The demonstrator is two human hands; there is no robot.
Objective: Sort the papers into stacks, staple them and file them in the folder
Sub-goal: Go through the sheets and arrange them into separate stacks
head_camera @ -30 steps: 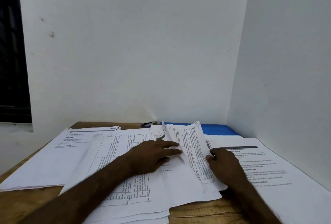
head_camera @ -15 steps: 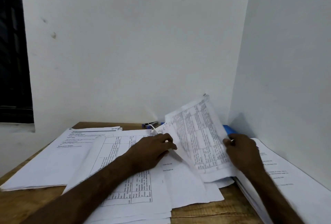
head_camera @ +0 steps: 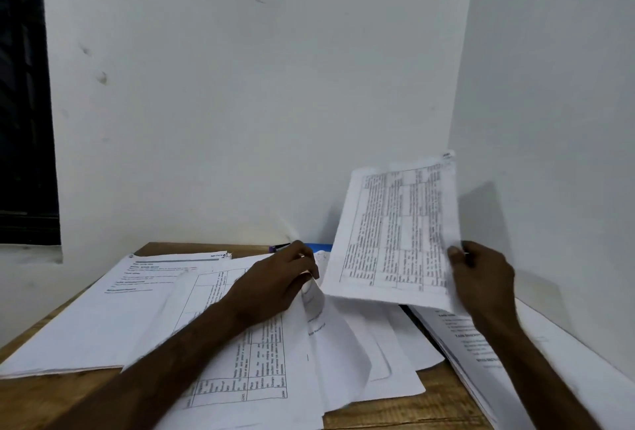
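fingertips [head_camera: 454,253] of right hand [head_camera: 481,278] pinching right edge of table-printed sheet [head_camera: 395,230], thumb on printed face, other fingers hidden behind; sheet raised, near upright, above middle pile [head_camera: 261,354]. left hand [head_camera: 275,283] curled on middle pile, fingers bent and close together over curling page corner [head_camera: 312,292]; pinching or merely pressing that corner, cannot tell. text stack [head_camera: 113,309] left of middle pile, overlapped by it at one edge. another stack [head_camera: 481,343] right of middle pile, under right wrist. sliver of blue folder [head_camera: 321,246] and dark stapler-like item [head_camera: 280,246] beyond middle pile, against wall, both mostly hidden. wooden table [head_camera: 405,409] showing near front of middle pile.

likely step: sorting, lifted sheet headed for a stack; stapling and filing not begun.

risks, as judgement: single-edge pinch on limp paper, so possible sag, fold or slip back onto middle pile. loose fanned pages under left hand, prone to sliding toward table front if pressure eases. overlap with text stack inviting mixed sorts. curled corner liable to crease under bent fingers.
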